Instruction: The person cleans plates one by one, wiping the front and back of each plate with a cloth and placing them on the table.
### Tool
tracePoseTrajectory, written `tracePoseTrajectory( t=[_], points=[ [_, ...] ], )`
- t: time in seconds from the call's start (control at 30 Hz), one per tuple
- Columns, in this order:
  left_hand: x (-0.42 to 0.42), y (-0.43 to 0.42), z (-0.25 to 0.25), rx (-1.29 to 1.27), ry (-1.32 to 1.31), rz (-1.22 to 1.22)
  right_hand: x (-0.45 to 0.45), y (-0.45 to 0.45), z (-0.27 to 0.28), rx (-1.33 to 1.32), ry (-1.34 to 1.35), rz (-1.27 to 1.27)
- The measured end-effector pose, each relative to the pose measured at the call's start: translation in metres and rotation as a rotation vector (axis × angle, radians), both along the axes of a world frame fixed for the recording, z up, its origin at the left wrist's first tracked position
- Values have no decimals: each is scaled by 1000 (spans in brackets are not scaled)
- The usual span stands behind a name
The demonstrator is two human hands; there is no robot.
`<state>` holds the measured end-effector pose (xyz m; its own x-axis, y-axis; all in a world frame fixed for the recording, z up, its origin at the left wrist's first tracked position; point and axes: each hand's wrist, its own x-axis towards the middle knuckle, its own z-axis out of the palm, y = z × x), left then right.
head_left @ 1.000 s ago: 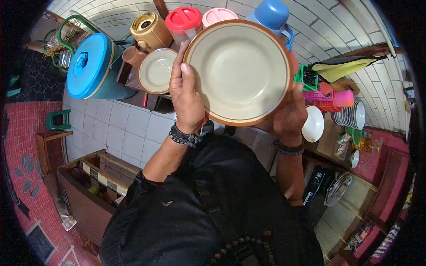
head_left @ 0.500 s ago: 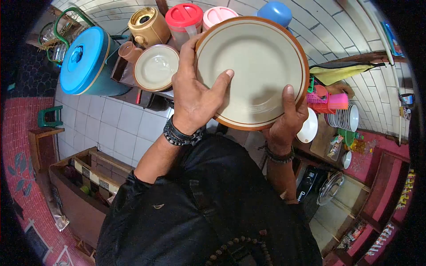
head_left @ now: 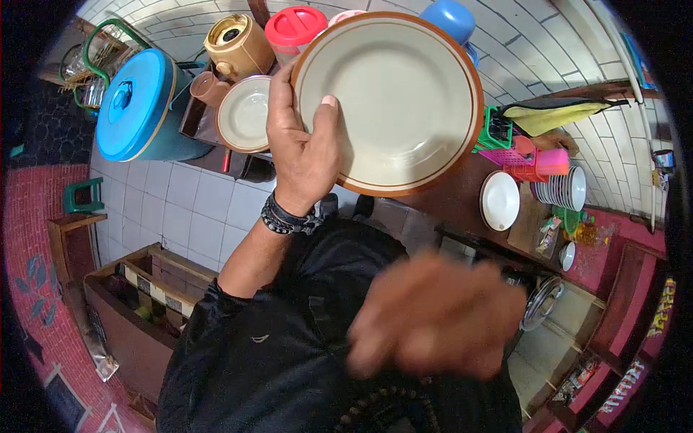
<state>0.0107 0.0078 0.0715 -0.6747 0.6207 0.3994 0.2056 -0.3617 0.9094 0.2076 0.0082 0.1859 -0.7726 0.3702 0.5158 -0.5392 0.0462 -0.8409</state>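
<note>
A large cream plate (head_left: 393,101) with a brown rim is held up by its left edge in my left hand (head_left: 307,148), the thumb on its face and the fingers behind it. Low and right of the plate, my right hand (head_left: 440,314) is in front of the black shirt, apart from the plate and smeared by motion, so its fingers cannot be made out. A smaller brown-rimmed plate (head_left: 244,115) sits on the table just left of my left hand.
A blue cooler (head_left: 133,108), a tan rice cooker (head_left: 238,47) and a red-lidded container (head_left: 296,27) stand at the back left. On the right are a white plate (head_left: 499,200), a row of upright plates (head_left: 574,189), a pink basket (head_left: 514,155) and a pot lid (head_left: 543,303).
My right hand has let go of the plate's right side and moved down toward the chest. My left hand still holds the plate, which has shifted slightly left and up since half a second ago.
</note>
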Motion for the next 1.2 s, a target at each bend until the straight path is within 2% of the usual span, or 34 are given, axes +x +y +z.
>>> tracePoseTrajectory(
  t=[0.03, 0.1, 0.2, 0.53, 0.6, 0.63, 0.73, 0.83, 0.9, 0.97, 1.03, 1.1, 1.17, 1.2],
  points=[
    [0, 1, 1, 0, 1, -7, -11, -14, 12, -155, 72, 93],
    [-3, 0, 1, -6, -5, -10, -22, -15, 28, -282, 158, 405],
    [-8, 0, -3, -15, 36, 19, -24, -4, 48, -141, 16, 484],
    [4, 11, -9, 0, 24, -72, -23, 4, 51, 238, 146, 225],
    [12, 11, -4, -49, -5, -109, 2, 10, 59, 454, 31, 80],
    [17, 14, -2, -63, -17, -134, 17, 19, 57, 453, 26, 69],
    [32, 22, -4, -85, -114, -205, 45, 42, 31, 574, 194, -24],
    [51, 34, -6, -112, -234, -262, 70, 49, -8, 595, -506, -1386],
    [64, 43, -10, -101, -254, -325, 85, 87, -39, 300, -434, -1345],
    [84, 53, -13, -156, -217, -343, 109, 111, -67, 68, -461, -1191],
    [111, 62, -16, -164, -196, -388, 130, 129, -94, -68, -504, -1080],
    [144, 76, -25, -226, -175, -400, 146, 142, -125, -124, -408, -1154],
    [175, 91, -43, -265, -159, -428, 181, 153, -155, 34, -518, -1214],
    [191, 97, -58, -301, -180, -414, 194, 157, -173, -74, -435, -1219]
  ],
)
